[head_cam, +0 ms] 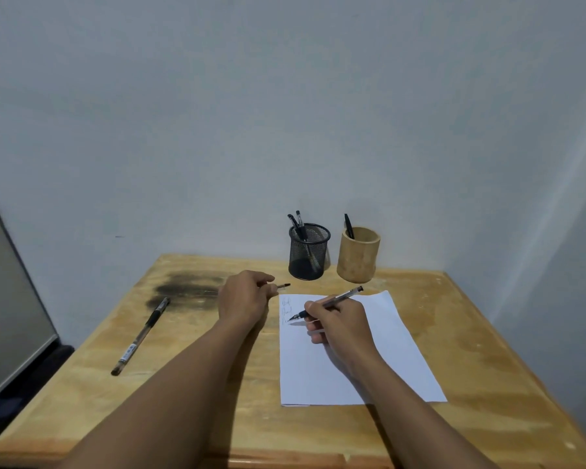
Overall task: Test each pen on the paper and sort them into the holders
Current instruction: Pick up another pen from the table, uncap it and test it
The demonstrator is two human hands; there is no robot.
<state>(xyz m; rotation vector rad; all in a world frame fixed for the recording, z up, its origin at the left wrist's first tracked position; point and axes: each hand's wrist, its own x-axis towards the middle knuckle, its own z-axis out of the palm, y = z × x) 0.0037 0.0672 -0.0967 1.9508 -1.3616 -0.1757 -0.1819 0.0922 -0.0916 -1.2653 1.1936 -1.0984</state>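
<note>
My right hand (337, 321) grips a black pen (344, 296), its tip touching the upper left of the white paper (386, 353) beside a few scribbled lines (286, 309). Just left of the paper's top corner, my left hand (242, 296) is closed around a pen cap (282, 286). One capped pen (139, 336) lies loose on the left side of the table. At the back stand a black mesh holder (308, 253) with two pens and a bamboo holder (358, 255) with one pen.
The wooden table (471, 350) has a dark burnt-looking stain (183, 289) at its back left. A wall runs close behind the holders and along the right. A grey panel (7, 299) leans beside the table on the left.
</note>
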